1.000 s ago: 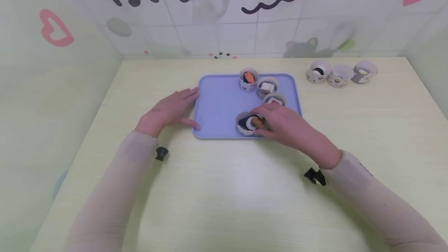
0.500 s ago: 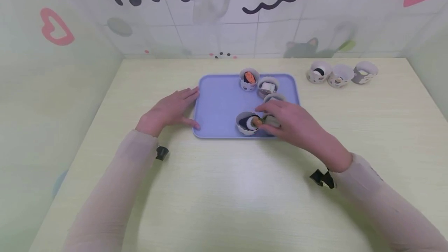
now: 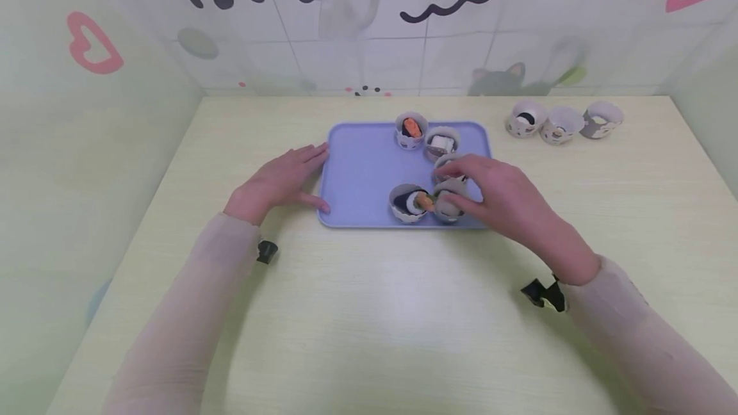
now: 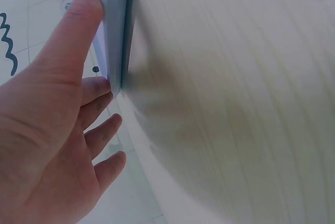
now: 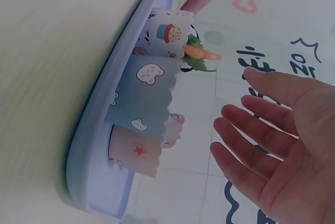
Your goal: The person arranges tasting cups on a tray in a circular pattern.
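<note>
My left hand lies with straight fingers along the left edge of a blue tray; in the left wrist view its thumb touches the rim. Over the tray's right side hovers my right hand, fingers loosely bent and holding nothing. Below its fingertips stands a grey paper cup; the right wrist view shows bear faces on it. Beside it, a white paper cup holds a sushi roll with an orange piece and green leaf sticking out. Another cup is partly hidden behind my right fingers.
Further back on the tray are a cup with orange-topped sushi and a cup with a white-topped piece. Three paper cups stand in a row on the table at the back right, near the wall.
My right hand has moved right, away from the orange piece in the front cup, and its fingers have spread, uncovering the grey cup. The left hand stays on the tray edge.
</note>
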Available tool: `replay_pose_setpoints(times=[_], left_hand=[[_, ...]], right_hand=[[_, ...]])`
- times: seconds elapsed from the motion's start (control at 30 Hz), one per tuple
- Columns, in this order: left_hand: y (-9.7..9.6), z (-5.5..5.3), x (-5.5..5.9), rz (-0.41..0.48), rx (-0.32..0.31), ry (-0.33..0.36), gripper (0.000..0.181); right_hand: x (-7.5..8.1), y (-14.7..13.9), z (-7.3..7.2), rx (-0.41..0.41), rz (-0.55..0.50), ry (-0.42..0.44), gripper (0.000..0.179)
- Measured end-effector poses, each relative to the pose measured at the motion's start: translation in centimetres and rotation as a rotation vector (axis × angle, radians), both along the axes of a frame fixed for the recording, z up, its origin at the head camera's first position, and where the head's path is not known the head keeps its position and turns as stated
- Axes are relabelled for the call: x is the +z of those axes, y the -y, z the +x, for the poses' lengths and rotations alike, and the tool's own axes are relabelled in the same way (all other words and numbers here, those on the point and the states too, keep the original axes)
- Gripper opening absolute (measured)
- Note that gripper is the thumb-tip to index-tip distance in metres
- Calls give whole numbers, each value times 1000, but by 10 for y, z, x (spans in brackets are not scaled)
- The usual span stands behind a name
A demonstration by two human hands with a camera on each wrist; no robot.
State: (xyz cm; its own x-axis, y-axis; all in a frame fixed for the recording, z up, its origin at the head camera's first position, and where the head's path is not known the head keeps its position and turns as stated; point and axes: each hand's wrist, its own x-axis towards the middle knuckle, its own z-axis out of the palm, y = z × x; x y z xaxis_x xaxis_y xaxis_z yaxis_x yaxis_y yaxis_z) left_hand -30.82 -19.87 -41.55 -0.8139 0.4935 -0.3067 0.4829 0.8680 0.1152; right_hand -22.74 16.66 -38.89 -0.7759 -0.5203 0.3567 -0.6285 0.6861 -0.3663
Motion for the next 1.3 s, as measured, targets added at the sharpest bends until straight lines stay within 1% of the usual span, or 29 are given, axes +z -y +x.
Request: replay_pose_setpoints(times=[0.2, 0.37, 0.53, 0.63, 0.73, 0.87, 1.0, 1.1, 1.3], left_hand=[[0, 0, 0, 1, 0, -1, 114], [0, 0, 1, 1, 2, 5, 115], [0, 0, 1, 1, 6, 10, 115], [0, 0, 0, 1, 9, 13, 115], [0, 0, 1, 3, 4, 10, 115], [1, 0, 0, 6, -3, 2, 113], [2, 0, -1, 10, -4, -2, 112], [2, 0, -1, 15, -5, -4, 112], [1, 1, 0, 15, 0, -1, 113]], right_hand=[[2, -8, -2, -28, -27, -11, 31], [5, -15, -4, -49, -40, -25, 33], [7, -22, -4, -53, -50, -40, 35], [9, -26, -5, -59, -63, -27, 35], [12, -30, -6, -88, -61, 2, 35], [14, -35, -9, -151, -43, 58, 38], [17, -42, -12, -210, -67, 117, 38], [17, -50, -16, -249, -112, 128, 38], [13, -68, -23, -320, -169, 108, 39]])
